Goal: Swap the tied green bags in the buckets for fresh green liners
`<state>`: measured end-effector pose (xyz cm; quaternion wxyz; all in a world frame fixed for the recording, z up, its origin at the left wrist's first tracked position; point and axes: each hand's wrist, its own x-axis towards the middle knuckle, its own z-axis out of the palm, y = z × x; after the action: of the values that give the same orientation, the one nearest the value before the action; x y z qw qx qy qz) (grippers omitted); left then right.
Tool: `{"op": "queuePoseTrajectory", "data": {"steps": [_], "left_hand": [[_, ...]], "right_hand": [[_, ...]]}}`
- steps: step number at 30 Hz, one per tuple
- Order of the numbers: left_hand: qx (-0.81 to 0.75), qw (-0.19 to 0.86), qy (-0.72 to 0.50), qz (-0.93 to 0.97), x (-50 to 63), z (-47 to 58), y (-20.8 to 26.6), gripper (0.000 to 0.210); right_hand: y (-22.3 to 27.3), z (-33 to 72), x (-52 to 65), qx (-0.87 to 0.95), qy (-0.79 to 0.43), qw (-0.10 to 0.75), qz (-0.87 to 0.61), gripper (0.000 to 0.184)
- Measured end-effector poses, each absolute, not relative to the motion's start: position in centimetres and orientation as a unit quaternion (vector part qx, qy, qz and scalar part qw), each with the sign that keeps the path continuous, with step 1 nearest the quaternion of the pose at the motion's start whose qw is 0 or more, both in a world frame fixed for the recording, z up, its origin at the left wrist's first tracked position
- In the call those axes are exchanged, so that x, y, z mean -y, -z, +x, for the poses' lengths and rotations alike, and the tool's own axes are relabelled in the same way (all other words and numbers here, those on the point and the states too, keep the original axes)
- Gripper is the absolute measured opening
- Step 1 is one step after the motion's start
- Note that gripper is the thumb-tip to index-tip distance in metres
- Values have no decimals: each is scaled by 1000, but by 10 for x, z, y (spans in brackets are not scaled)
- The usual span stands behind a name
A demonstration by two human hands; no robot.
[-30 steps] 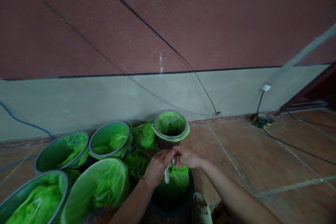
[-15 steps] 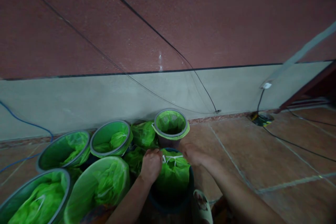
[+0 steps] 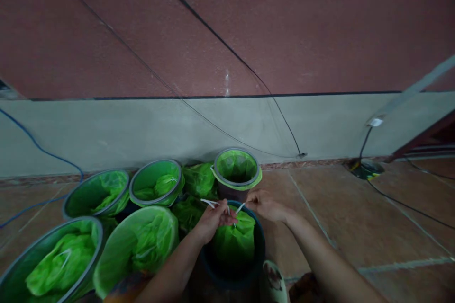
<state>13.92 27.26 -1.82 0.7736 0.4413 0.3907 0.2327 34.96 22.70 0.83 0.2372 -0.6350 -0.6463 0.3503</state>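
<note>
A green bag sits inside a dark bucket on a tiled floor, its gathered mouth facing upward and a thin white tie running from it. The left hand, its fingers curled nearly closed, grips one length of the tie just above the bag, a loose tail jutting out past the knuckles. The right hand pinches another length between its fingertips over the bucket's far right edge, the strand slanting down toward the bag. Whether a knot has formed is too small to tell.

The work on the tie would seem to call for an even pull from both sides, low and close to the gathers, so that the cloth bunches without slipping. Keeping both tails free of the mesh should help; a hard tug by one side could drag the thin fabric askew or let a short end escape.

Just behind stands a grey-rimmed bin, lined in the same green. To the left cluster more tubs holding green bundles, at least two with white ties showing. A slipper stands just beside the bucket; beyond, a two-tone wall is crossed by cables.
</note>
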Motion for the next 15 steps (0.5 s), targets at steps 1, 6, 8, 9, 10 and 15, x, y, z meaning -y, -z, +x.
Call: {"op": "queuePoseTrajectory", "data": {"steps": [1, 6, 8, 9, 10, 15], "left_hand": [[-386, 780, -235, 433, -271, 142, 18, 50], [-333, 764, -252, 491, -268, 145, 18, 38], [-325, 744, -264, 520, -268, 147, 22, 35], [-326, 732, -267, 536, -268, 148, 25, 31], [-332, 717, -267, 552, -268, 150, 28, 27], [-317, 669, -270, 616, -268, 155, 38, 34]], "right_hand": [[-10, 347, -227, 657, -353, 249, -618, 27], [-14, 336, -225, 673, -368, 274, -579, 31], [-14, 331, -224, 664, -354, 285, -595, 31], [-14, 328, -224, 660, -346, 292, -600, 32], [-15, 325, -224, 658, -342, 299, -601, 33], [-9, 310, -229, 579, -424, 327, -615, 37]]}}
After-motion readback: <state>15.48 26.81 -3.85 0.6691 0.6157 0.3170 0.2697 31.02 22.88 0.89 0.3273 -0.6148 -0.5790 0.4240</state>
